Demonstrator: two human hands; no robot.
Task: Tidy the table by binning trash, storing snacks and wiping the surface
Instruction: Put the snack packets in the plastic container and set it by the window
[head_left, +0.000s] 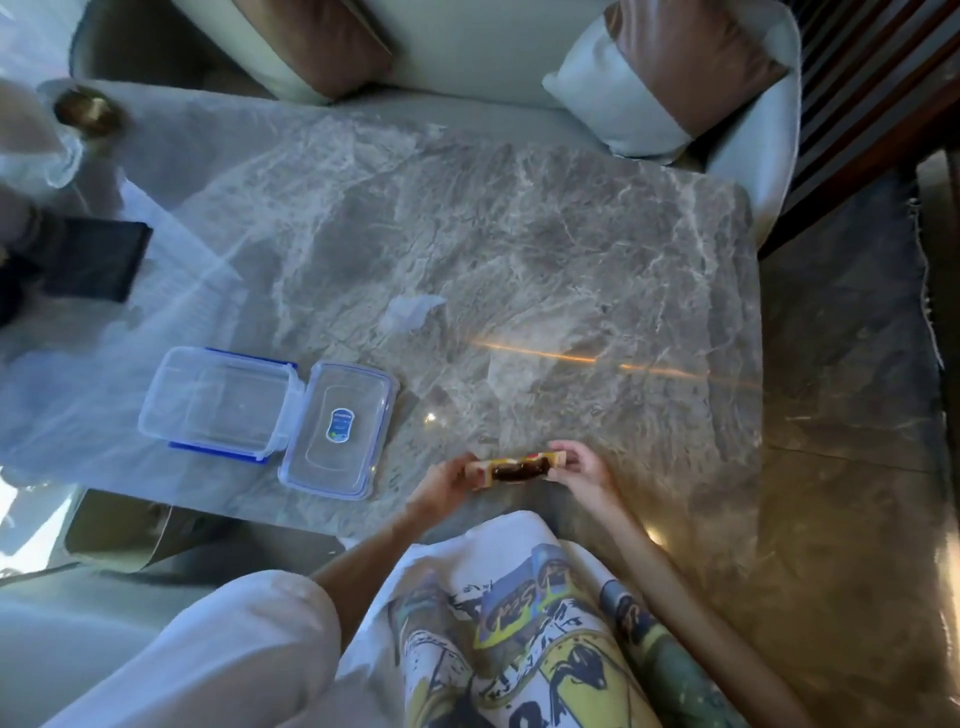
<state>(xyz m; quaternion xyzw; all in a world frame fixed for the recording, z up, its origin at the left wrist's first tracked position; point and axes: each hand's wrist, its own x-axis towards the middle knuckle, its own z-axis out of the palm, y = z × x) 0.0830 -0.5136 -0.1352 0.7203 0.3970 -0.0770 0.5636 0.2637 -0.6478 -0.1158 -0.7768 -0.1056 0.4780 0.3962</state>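
Marble table (519, 234) fills my view. At nine o'clock sits an open clear container (215, 402), lid (337, 428) touching beside it. My left hand (441, 480) and right hand (582, 467) pinch the snack wrapper (514, 469) at six; crumpled tissue (408, 312) lies toward twelve.

1 head-worn wide-angle view looks steeply down and forward from above the near edge of the marble worktop (519, 249). The person's lap fills the bottom, close to the lens. The worktop's far edge meets a sofa (467, 52) at the top; its right edge borders dark floor (857, 415). Straight lines bow outward.
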